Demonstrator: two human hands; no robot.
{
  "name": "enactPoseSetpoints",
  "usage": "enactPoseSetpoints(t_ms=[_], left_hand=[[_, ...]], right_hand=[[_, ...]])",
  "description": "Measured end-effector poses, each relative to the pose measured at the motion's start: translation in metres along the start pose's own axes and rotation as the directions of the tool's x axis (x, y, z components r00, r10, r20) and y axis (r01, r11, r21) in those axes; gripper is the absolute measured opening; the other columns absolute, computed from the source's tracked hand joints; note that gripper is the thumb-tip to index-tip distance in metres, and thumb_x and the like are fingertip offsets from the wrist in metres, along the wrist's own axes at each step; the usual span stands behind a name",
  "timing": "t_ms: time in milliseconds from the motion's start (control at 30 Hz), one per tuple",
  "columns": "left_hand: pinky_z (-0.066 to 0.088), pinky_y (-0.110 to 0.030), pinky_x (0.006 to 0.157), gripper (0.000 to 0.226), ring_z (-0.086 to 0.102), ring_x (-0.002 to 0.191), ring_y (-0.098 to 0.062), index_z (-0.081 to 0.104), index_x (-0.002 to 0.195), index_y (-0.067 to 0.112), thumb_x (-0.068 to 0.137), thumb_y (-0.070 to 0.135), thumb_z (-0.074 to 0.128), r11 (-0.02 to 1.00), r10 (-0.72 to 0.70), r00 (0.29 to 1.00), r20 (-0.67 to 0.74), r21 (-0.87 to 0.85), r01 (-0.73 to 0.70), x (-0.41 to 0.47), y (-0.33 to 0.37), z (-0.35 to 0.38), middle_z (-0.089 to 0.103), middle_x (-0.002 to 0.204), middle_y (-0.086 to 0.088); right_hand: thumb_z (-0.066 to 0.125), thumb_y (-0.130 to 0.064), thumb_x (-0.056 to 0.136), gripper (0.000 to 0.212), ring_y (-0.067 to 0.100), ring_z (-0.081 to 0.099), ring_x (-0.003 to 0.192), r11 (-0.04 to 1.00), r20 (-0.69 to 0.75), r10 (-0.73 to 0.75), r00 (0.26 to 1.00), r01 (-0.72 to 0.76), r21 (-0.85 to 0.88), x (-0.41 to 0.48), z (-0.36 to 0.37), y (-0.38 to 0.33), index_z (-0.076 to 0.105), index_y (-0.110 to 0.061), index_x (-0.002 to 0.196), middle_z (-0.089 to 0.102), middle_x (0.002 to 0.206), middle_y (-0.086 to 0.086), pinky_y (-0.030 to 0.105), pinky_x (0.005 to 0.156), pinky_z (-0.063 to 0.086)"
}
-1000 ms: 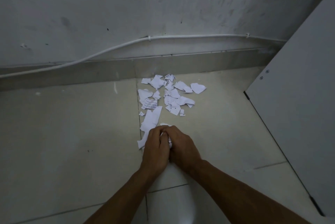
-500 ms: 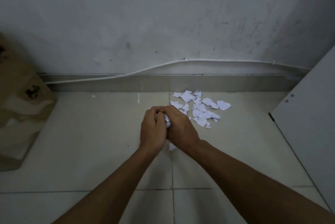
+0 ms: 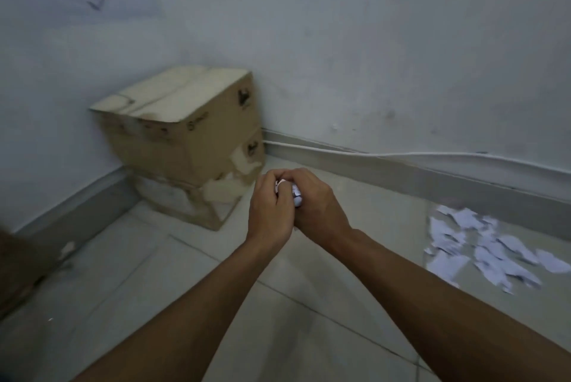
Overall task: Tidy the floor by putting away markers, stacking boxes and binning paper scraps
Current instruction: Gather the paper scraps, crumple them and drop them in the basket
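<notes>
**Wad in both hands, and you've turned off the pile**

Head view, the only one we get. Your left hand and right hand are pressed together out in front of you. The fingers of both are curled tight round a white paper wad, and only a sliver of it peeks out between the knuckles. That's a firm two-handed grip, nothing loose.

Here's the change. A second ago those hands were down on the floor at the near edge of the scraps, gathering. Now they've come up clear of the tiles and your head has swung left. The scraps were dead centre before. Now they sit well off to the right by the skirting, and plenty of them are left lying there. Into view instead come the boxes, two cardboard ones stacked in the corner against the wall. A white cable runs along above the skirting behind them. The whole frame is smeared from the turn.

What it means: the first handful is collected, I'd say, and you're carrying it off to the bin. No bin shows yet, so I can't tell how far you have to go. The boxes look dealt with already. Expect at least one more trip back for the rest of the scraps.
</notes>
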State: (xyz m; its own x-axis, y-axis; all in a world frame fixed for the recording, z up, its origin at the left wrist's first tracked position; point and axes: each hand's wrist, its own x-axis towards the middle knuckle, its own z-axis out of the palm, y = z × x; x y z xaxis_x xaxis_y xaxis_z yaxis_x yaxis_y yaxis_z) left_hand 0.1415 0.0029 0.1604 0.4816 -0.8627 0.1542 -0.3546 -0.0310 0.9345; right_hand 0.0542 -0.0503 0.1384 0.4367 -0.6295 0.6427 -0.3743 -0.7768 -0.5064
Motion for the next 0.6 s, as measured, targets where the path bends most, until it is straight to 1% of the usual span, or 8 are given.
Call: enactPoseSetpoints(t_ms=[133, 200, 300, 333, 400, 467, 533, 600], left_hand=[[0.056, -0.051, 0.080, 0.022, 0.064, 0.092, -0.021, 0.062, 0.099, 0.021, 0.099, 0.024, 0.041, 0.999, -0.030, 0.990, -0.137, 0.028, 0.034, 0.003, -0.014, -0.067, 0.060, 0.106, -0.002], [0.055, -0.049, 0.081, 0.023, 0.063, 0.093, -0.022, 0.063, 0.101, 0.020, 0.099, 0.025, 0.041, 0.998, -0.034, 0.979, -0.201, 0.046, 0.045, 0.001, -0.021, -0.100, 0.060, 0.108, -0.001], [0.053, -0.033, 0.079, 0.021, 0.062, 0.092, -0.014, 0.062, 0.100, 0.023, 0.100, 0.025, 0.041, 0.997, -0.038, 0.959, -0.280, 0.061, 0.057, -0.007, -0.028, -0.146, 0.060, 0.111, -0.002], [0.052, -0.031, 0.079, 0.021, 0.062, 0.092, -0.012, 0.062, 0.100, 0.023, 0.100, 0.025, 0.041, 0.996, -0.040, 0.949, -0.313, 0.067, 0.064, -0.011, -0.029, -0.162, 0.060, 0.111, -0.002], [0.053, -0.038, 0.083, 0.021, 0.062, 0.095, -0.015, 0.062, 0.101, 0.022, 0.100, 0.024, 0.041, 0.995, -0.042, 0.925, -0.379, 0.068, 0.073, -0.020, -0.029, -0.195, 0.060, 0.111, -0.002], [0.051, -0.038, 0.088, 0.019, 0.061, 0.097, -0.015, 0.061, 0.100, 0.024, 0.100, 0.023, 0.042, 0.994, -0.024, 0.896, -0.443, 0.082, 0.067, -0.029, -0.025, -0.227, 0.059, 0.112, -0.002], [0.052, -0.035, 0.085, 0.017, 0.059, 0.094, -0.011, 0.059, 0.100, 0.026, 0.100, 0.023, 0.042, 0.994, -0.008, 0.860, -0.511, 0.093, 0.065, -0.040, -0.021, -0.259, 0.056, 0.113, 0.000], [0.051, -0.026, 0.076, 0.018, 0.058, 0.090, -0.004, 0.060, 0.103, 0.023, 0.099, 0.023, 0.042, 0.994, 0.000, 0.831, -0.557, 0.090, 0.060, -0.051, -0.015, -0.287, 0.056, 0.116, -0.001]], right_hand=[[0.069, 0.006, 0.082, 0.021, 0.023, 0.066, 0.080, 0.991, 0.049, -0.092, 0.995, 0.086, 0.098, 0.022, 0.051, -0.046, 0.068, -0.001, 0.103, 0.069, 0.092, 0.012, 0.038, 0.072, 0.053], [0.070, 0.007, 0.081, 0.023, 0.023, 0.065, 0.078, 0.980, 0.078, -0.146, 0.986, 0.133, 0.149, 0.030, 0.073, -0.071, 0.068, -0.001, 0.102, 0.069, 0.091, 0.011, 0.039, 0.070, 0.053], [0.071, 0.006, 0.080, 0.026, 0.023, 0.065, 0.080, 0.958, 0.124, -0.207, 0.971, 0.175, 0.229, 0.040, 0.100, -0.110, 0.068, -0.003, 0.104, 0.069, 0.095, 0.010, 0.041, 0.069, 0.053], [0.070, 0.005, 0.080, 0.027, 0.024, 0.065, 0.081, 0.948, 0.127, -0.225, 0.966, 0.186, 0.259, 0.043, 0.109, -0.123, 0.068, -0.003, 0.105, 0.068, 0.097, 0.010, 0.041, 0.069, 0.053], [0.070, 0.004, 0.080, 0.028, 0.022, 0.065, 0.084, 0.925, 0.136, -0.272, 0.953, 0.220, 0.309, 0.048, 0.125, -0.153, 0.068, -0.004, 0.106, 0.068, 0.099, 0.009, 0.041, 0.071, 0.052], [0.070, 0.003, 0.080, 0.027, 0.022, 0.064, 0.085, 0.899, 0.133, -0.330, 0.935, 0.267, 0.348, 0.053, 0.138, -0.186, 0.068, -0.005, 0.105, 0.067, 0.098, 0.009, 0.039, 0.071, 0.051], [0.070, 0.002, 0.082, 0.026, 0.024, 0.065, 0.087, 0.865, 0.129, -0.395, 0.910, 0.320, 0.387, 0.059, 0.148, -0.221, 0.068, -0.003, 0.107, 0.068, 0.101, 0.011, 0.038, 0.072, 0.052], [0.071, 0.001, 0.083, 0.027, 0.023, 0.065, 0.087, 0.840, 0.127, -0.439, 0.890, 0.356, 0.409, 0.063, 0.155, -0.253, 0.067, -0.003, 0.110, 0.068, 0.103, 0.012, 0.036, 0.073, 0.053]])
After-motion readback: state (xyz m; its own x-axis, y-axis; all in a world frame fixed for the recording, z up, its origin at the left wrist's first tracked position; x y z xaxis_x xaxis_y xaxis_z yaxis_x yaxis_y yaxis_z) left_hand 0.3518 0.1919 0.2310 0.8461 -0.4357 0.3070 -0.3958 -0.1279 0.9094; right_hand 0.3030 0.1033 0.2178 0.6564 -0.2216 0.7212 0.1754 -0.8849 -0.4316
